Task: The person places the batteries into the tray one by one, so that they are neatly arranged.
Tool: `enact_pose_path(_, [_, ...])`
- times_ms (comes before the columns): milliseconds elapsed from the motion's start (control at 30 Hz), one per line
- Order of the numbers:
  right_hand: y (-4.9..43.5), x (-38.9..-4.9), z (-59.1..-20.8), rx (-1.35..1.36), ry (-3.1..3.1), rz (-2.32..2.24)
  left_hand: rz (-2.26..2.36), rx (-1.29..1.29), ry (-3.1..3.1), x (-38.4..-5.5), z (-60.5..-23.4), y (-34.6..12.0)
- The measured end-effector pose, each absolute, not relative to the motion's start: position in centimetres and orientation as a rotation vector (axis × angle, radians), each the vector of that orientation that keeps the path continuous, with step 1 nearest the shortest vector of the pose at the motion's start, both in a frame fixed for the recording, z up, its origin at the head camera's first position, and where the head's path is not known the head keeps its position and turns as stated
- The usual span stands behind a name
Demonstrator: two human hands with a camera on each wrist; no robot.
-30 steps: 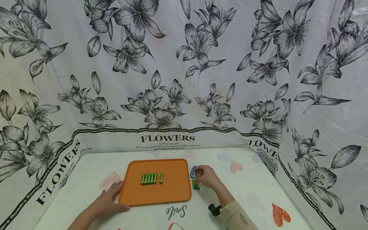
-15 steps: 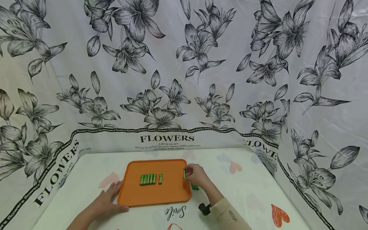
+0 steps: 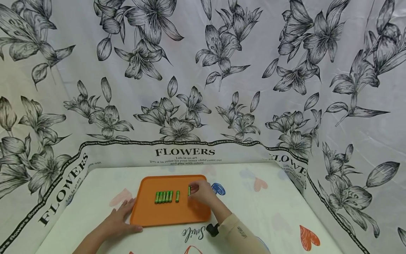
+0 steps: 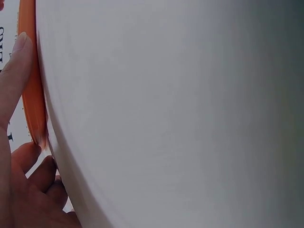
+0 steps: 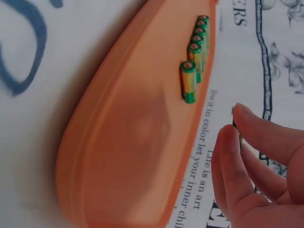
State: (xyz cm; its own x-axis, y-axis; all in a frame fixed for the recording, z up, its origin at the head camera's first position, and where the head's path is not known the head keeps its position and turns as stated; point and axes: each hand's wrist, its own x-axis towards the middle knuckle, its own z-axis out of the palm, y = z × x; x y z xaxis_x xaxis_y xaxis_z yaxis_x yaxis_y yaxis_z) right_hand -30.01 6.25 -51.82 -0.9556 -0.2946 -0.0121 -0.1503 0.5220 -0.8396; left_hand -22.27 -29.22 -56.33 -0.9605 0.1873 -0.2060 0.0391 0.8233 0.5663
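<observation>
In the head view an orange tray [image 3: 158, 215] lies on the table. Several green-and-gold batteries [image 3: 164, 197] stand side by side in a tight row on it, with a single battery [image 3: 177, 196] a little to their right. Over the tray's right part, my right hand [image 3: 202, 193] pinches another battery [image 3: 189, 191] between thumb and fingers, held upright; in the right wrist view the fingers mostly cover it. My left hand [image 3: 118, 220] rests spread at the tray's near left corner, its thumb [image 4: 20, 52] on the rim in the left wrist view.
A white cloth printed with hearts [image 3: 309, 237] and lettering covers the table. Behind and at both sides hangs a flower-patterned curtain [image 3: 187, 153]. A black wrist-worn device [image 3: 212, 230] sits under the right forearm. The spot right of the tray is covered by the right arm.
My right hand has lifted a battery from the small group right of the tray and carried it left over the tray. That group is now hidden by the arm. The left hand stays put.
</observation>
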Motion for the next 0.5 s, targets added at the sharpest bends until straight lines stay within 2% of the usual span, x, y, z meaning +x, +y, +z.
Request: enact_pose_path(500, [3.1,-30.9,-54.9,-0.297,2.583,-1.39,0.854,0.157,2.749,-22.2,-56.0,-29.1])
